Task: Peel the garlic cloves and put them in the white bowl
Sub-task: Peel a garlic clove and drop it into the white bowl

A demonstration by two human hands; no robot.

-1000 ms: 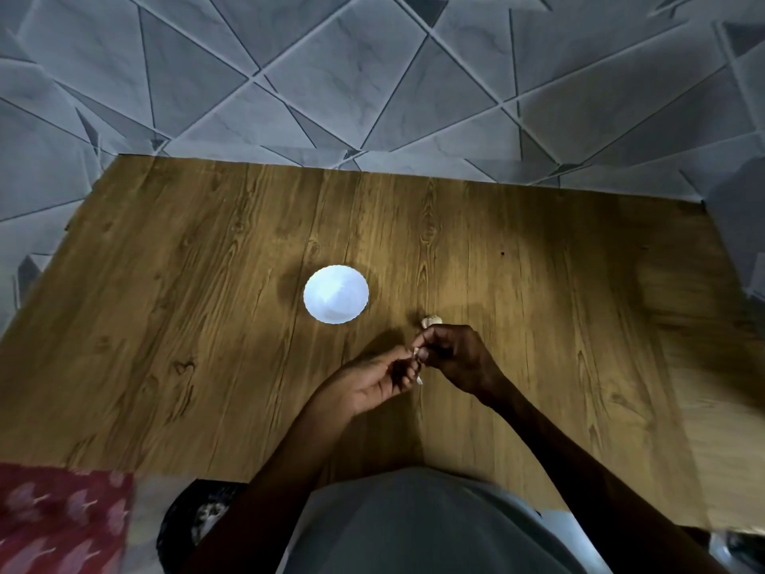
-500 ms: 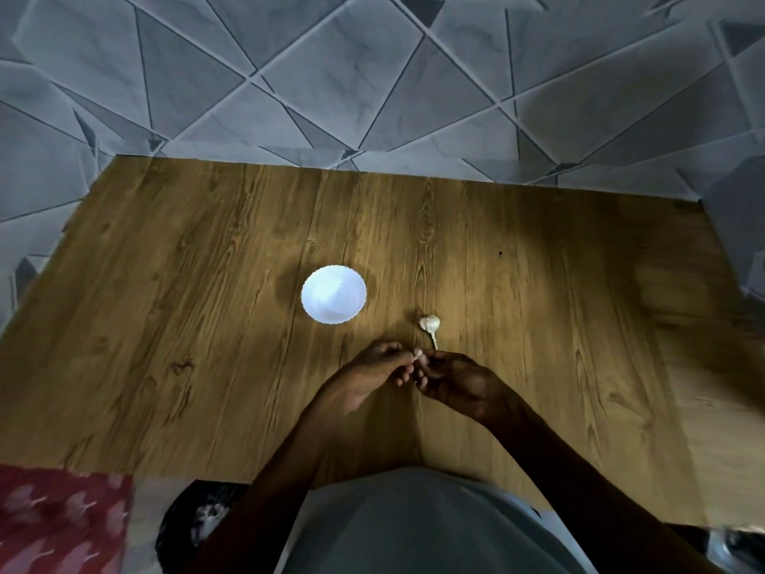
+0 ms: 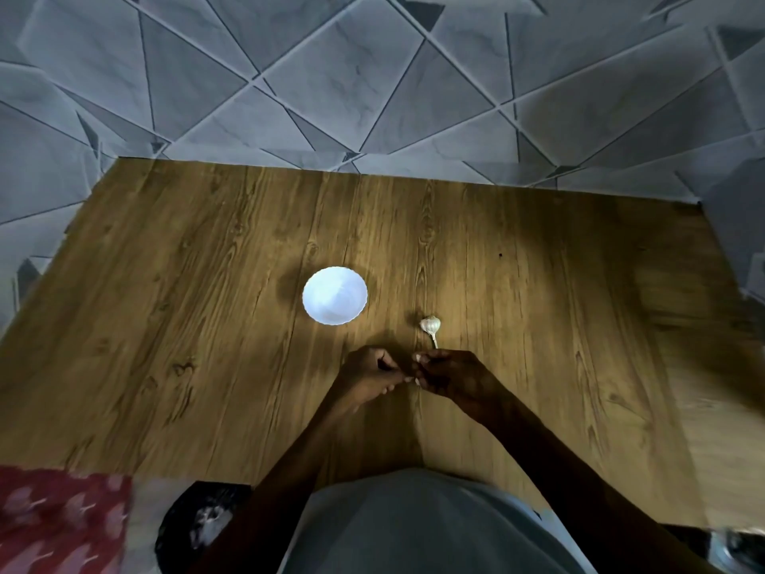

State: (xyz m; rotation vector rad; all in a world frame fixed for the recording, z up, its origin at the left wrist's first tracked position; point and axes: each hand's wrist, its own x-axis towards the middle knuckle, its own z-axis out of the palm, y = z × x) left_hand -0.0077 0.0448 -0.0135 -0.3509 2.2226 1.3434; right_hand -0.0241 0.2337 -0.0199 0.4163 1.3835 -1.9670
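L hand (image 3: 368, 377) & R hand (image 3: 451, 377) curled, touching — can't tell what's pinched.

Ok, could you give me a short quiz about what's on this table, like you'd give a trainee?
1. True or false: the garlic bulb lies inside the bowl.
2. Which is nearer the garlic bulb? A) the bowl B) the right hand
3. Fill in: the bowl stands on a ___ table.
Key: 1 false, it lies on the table beside the bowl; 2 B; 3 wooden.
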